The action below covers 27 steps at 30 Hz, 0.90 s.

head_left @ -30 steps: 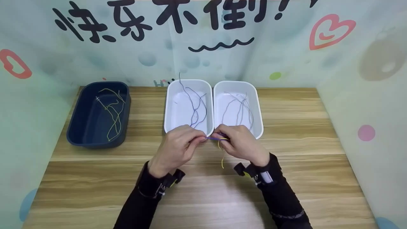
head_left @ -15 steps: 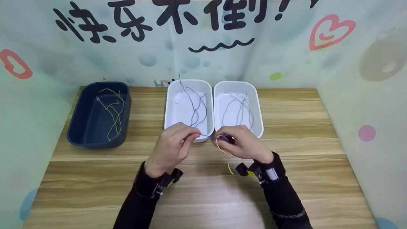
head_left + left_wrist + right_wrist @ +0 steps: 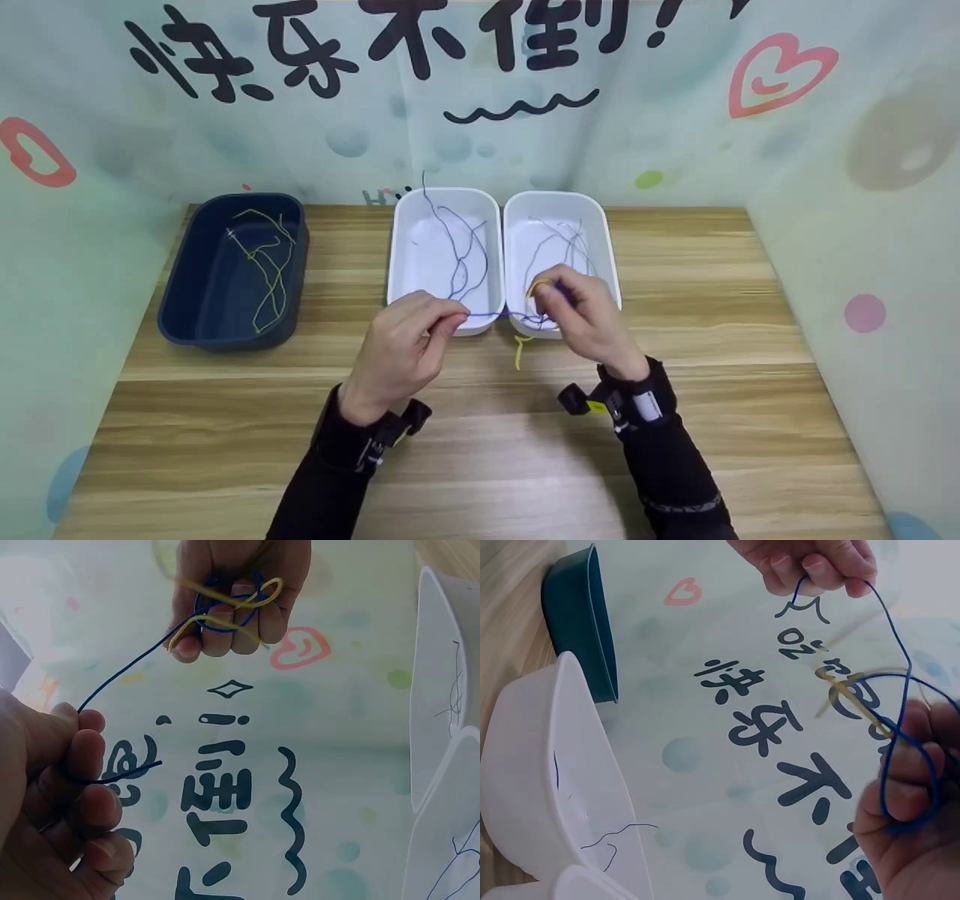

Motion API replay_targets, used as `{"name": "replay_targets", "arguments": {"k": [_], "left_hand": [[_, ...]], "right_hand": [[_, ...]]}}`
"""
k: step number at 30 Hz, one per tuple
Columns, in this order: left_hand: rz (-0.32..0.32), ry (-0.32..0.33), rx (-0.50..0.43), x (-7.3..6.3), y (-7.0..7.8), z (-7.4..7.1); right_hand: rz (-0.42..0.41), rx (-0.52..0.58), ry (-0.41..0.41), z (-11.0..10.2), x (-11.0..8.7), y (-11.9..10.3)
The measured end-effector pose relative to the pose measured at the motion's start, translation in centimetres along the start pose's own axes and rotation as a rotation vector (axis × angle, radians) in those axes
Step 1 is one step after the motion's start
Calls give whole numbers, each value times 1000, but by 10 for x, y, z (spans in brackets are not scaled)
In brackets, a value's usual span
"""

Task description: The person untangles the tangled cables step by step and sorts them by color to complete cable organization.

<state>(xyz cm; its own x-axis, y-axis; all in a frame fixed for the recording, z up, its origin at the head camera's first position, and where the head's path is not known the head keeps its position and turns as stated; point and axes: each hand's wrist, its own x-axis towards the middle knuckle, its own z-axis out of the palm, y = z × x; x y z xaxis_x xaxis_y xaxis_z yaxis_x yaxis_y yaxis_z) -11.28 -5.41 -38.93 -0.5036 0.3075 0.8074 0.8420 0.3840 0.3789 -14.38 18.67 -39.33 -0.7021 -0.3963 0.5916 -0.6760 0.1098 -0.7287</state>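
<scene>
In the head view, my left hand pinches a blue cord between thumb and index finger. That cord stretches across to my right hand, which has curled fingers over the front of the right white box. A yellow cord dangles below the right hand, and part of it shows at the fingertips. Seen from the left wrist, the blue cord forms loops at the right hand's fingers, tangled with the yellow cord. Its short free end sticks out below the left fingers.
A dark blue box with yellow cords stands at the left of the wooden table. Two white boxes stand side by side at the middle: the left box contains blue cords, the right box thin greyish cords. A printed cloth hangs behind.
My hands have moved apart, stretching a longer length of blue cord between them. The right hand has risen forward and to the right, and the yellow cord has shifted with it.
</scene>
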Motion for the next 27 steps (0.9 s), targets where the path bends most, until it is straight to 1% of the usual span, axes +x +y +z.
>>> {"name": "replay_targets", "arguments": {"k": [3, 6, 9, 10, 12, 14, 16, 20, 24, 27], "left_hand": [[32, -19, 18, 0, 3, 2], [65, -48, 28, 0, 5, 6], [94, -73, 32, 0, 7, 11], [102, -82, 37, 0, 8, 13], [117, -100, 55, -1, 9, 15], [131, -117, 72, -1, 10, 18], [138, -136, 82, -2, 12, 20], [149, -175, 84, -4, 14, 24], [163, -207, 76, -4, 17, 27], [174, -204, 74, -4, 18, 28]], "right_hand": [[57, 85, 154, -1, 1, 1], [147, 192, 315, -3, 3, 1], [236, 375, 471, -5, 5, 0], [257, 455, 519, -6, 7, 0], [281, 584, 601, -8, 9, -1], [284, 669, 670, -10, 10, -1], [281, 715, 729, -12, 11, -1], [284, 737, 825, -17, 13, -1], [311, 762, 887, -23, 14, -1], [317, 789, 929, -29, 14, -1]]}}
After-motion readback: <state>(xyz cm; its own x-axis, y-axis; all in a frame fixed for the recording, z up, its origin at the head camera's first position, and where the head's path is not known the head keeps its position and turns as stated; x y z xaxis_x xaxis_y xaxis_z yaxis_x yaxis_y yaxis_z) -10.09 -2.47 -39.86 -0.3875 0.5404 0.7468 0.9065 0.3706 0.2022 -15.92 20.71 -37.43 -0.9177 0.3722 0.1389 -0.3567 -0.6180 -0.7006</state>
